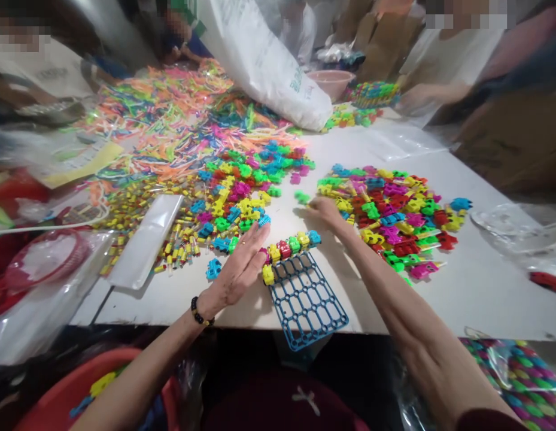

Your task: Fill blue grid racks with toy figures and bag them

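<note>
A blue plastic grid rack (311, 299) lies at the table's front edge, its near end over the edge. Along its far end stands a row of small toy cars (283, 248) in several colours, with a yellow toy car (268, 275) at its left side. My left hand (239, 266) is beside the row's left end, fingers stretched out and thumb near a pink car. A blue toy car (264, 221) shows at its fingertips; whether they touch is unclear. My right hand (329, 214) is closed at a blurred green toy car (301, 197), between two piles.
Mixed toy cars lie in a right pile (394, 215) and a middle pile (242, 185). Small yellow-red pieces (174, 245) and a stack of clear bags (147, 242) are at left. A white sack (273, 66) leans over the back. Other people stand around the table.
</note>
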### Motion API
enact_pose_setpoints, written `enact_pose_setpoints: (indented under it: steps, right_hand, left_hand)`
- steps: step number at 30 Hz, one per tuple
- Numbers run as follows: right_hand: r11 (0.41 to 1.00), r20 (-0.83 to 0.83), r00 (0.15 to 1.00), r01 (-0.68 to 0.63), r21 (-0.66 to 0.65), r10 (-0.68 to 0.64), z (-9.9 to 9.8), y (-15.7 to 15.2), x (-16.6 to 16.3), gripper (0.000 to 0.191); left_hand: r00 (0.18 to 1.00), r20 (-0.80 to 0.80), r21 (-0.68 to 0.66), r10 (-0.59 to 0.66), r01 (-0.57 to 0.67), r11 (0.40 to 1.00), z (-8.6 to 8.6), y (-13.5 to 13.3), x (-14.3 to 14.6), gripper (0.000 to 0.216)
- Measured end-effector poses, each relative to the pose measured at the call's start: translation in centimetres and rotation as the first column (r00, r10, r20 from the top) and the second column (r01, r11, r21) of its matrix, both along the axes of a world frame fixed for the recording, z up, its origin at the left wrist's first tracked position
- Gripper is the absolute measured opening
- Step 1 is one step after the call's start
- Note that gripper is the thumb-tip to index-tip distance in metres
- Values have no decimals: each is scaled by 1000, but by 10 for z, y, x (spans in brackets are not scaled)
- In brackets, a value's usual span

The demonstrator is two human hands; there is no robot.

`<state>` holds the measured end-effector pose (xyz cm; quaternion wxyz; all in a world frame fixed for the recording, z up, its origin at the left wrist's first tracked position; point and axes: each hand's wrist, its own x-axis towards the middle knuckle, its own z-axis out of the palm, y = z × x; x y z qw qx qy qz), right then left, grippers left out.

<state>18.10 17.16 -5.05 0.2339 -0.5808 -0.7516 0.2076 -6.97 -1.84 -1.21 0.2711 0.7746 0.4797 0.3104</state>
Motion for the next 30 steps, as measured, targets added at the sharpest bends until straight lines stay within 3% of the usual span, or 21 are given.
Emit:
enact_pose_setpoints:
  steps: [2,4,6,10,17,21,26,30]
  right_hand:
    - [999,-312,949,47,16,-40,5,-34,20,22]
    - [996,-557,827,89,5,-71,10,-79,34,24]
    - [996,-659,746,67,-63,-92,11,-126,37,28]
    - [962,-684,710,-29,-270,-170,-1,-185,21,36]
    - [945,-716,678,-101,-311,-163,-13,-195,12,35]
    - [940,-675,731,-148,-307,-105,-23,-199,0,30]
    - [978,-566,824,-124,-169,7,-39,-189,-33,20]
    - [966,-399,888,-257,-16,230,-40,-177,-41,16]
  left_hand:
    - [1000,-7,19,-20,20,1000,0,-2,1,58]
    - [997,-42,71,-59,61,996,-6,-4,5,58]
    - [992,-93,121,-90,101,988,-13,-6,9,58]
    - [973,-210,158,-100,134,978,-21,-7,13,57]
    - [974,-193,182,-121,157,971,-21,-4,10,56]
    - [976,-189,167,-111,144,975,-18,-4,9,55]
    - [973,-201,181,-109,146,973,-14,-1,10,54]
    - [965,-233,179,-117,161,971,-18,0,9,52]
